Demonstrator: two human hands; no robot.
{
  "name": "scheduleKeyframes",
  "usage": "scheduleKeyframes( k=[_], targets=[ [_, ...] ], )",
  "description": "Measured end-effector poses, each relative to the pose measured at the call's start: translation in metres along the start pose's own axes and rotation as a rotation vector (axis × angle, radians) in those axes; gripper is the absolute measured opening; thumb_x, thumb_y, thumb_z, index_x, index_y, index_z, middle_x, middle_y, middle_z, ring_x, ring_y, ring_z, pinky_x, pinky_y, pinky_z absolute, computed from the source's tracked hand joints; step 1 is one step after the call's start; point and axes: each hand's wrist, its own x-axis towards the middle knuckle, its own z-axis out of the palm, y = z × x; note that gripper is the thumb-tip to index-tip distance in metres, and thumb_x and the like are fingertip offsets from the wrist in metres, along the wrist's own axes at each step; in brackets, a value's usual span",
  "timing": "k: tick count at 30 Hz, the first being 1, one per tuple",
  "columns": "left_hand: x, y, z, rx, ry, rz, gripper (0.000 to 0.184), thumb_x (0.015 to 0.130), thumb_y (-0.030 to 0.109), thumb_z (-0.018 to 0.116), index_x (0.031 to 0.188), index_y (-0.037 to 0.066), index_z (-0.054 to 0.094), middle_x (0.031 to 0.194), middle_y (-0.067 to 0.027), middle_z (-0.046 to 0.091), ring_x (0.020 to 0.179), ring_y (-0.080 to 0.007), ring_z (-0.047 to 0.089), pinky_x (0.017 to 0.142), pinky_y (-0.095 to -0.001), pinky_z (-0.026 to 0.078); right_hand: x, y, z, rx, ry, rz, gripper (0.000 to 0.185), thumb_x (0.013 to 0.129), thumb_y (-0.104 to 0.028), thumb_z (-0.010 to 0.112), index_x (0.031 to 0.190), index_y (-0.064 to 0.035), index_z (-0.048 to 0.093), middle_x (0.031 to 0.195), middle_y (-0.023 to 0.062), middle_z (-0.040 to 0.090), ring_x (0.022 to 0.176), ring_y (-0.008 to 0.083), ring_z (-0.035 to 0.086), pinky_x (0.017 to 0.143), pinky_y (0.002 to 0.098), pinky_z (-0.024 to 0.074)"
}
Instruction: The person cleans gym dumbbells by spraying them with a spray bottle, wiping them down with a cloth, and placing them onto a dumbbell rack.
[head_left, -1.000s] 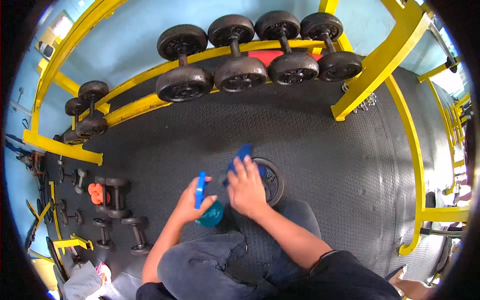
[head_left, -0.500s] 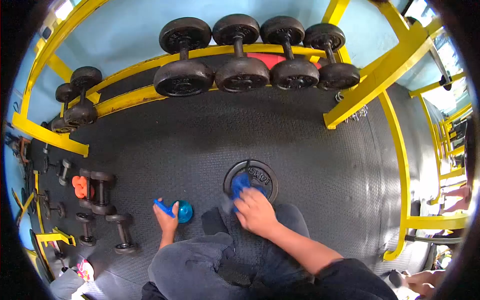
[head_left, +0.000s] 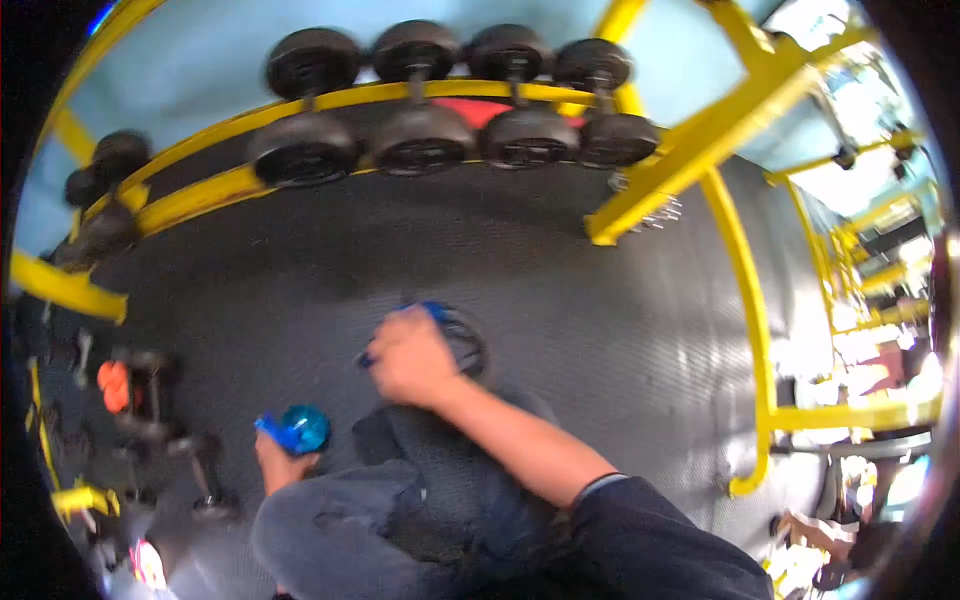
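Note:
My right hand (head_left: 412, 358) is closed around a blue cloth (head_left: 432, 310) and covers much of a round black weight plate (head_left: 470, 345) lying flat on the floor. The cloth shows at the far side of my fingers, by the plate's upper left rim. Lower left, my left hand (head_left: 280, 462) grips a spray bottle with a blue trigger head and a see-through teal body (head_left: 308, 430), held beside my knee. Motion blurs both hands a little.
Large black dumbbells (head_left: 422, 140) rest on a yellow rack (head_left: 215, 190) ahead. Smaller dumbbells (head_left: 205, 475) and an orange object (head_left: 113, 386) lie to the left. A yellow frame post (head_left: 755, 350) curves down on the right. Black textured matting (head_left: 620, 350) covers the floor.
My view has swung to the right, so everything sits further left. My right hand with the cloth has moved up and leftward across the plate. The left hand still holds the spray bottle.

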Motion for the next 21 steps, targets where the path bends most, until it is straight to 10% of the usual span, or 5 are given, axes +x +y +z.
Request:
scheduleKeyframes(
  k=[2, 4, 15, 18, 21],
  targets=[
    [-0.009, -0.05, -0.005, -0.159, -0.107, 0.059, 0.106, 0.044, 0.006, 0.089, 0.136, -0.005, 0.035, 0.127, -0.0212, 0.053, 0.122, -0.0321, 0.05, 0.103, -0.0392, 0.04, -0.024, -0.01, -0.002, -0.006, -0.06, -0.11, 0.022, 0.071, -0.026, 0.062, 0.083, -0.0089, 0.068, 0.106, 0.0122, 0.063, 0.115, 0.029, 0.05, 0.102, 0.0516, 0.0312],
    [0.009, -0.104, -0.028, -0.509, -0.079, -0.618, 0.083, 0.056, 0.003, 0.084, 0.131, 0.003, 0.047, 0.101, -0.0138, 0.06, 0.093, -0.0212, 0.06, 0.082, -0.0375, 0.051, -0.064, -0.009, 0.0, 0.125, -0.017, -0.241, 0.028, 0.067, -0.027, 0.065, 0.088, -0.0081, 0.066, 0.123, 0.0141, 0.057, 0.127, 0.0302, 0.043, 0.109, 0.0535, 0.0239],
    [-0.058, 0.313, -0.195, 0.069, -0.081, 0.469, 0.072, 0.066, 0.023, 0.075, 0.132, 0.01, 0.05, 0.107, -0.0076, 0.059, 0.095, -0.0186, 0.054, 0.083, -0.032, 0.044, -0.117, 0.026, 0.023, 0.226, 0.905, 0.779, 0.014, 0.074, -0.007, 0.056, 0.088, -0.0037, 0.058, 0.121, 0.0286, 0.05, 0.111, 0.0411, 0.048, 0.095, 0.0508, 0.0368],
    [-0.071, 0.353, -0.184, 0.047, -0.202, 0.78, 0.064, 0.07, 0.022, 0.078, 0.125, -0.001, 0.052, 0.104, -0.0172, 0.061, 0.092, -0.0285, 0.061, 0.083, -0.0363, 0.048, -0.089, 0.09, 0.009, 1.173, 0.582, 1.189, 0.02, 0.078, -0.017, 0.062, 0.086, 0.0007, 0.061, 0.082, 0.0149, 0.063, 0.075, 0.0249, 0.059, 0.066, 0.0409, 0.0455],
    [-0.056, 0.343, -0.138, -0.151, -0.25, 0.674, 0.06, 0.074, 0.022, 0.074, 0.126, 0.003, 0.052, 0.103, -0.0176, 0.061, 0.096, -0.0315, 0.06, 0.084, -0.038, 0.048, -0.034, 0.129, -0.011, 1.077, 0.056, 0.9, 0.03, 0.073, -0.026, 0.067, 0.085, 0.0016, 0.063, 0.076, 0.0103, 0.063, 0.071, 0.0204, 0.058, 0.065, 0.037, 0.0466]
  ],
)
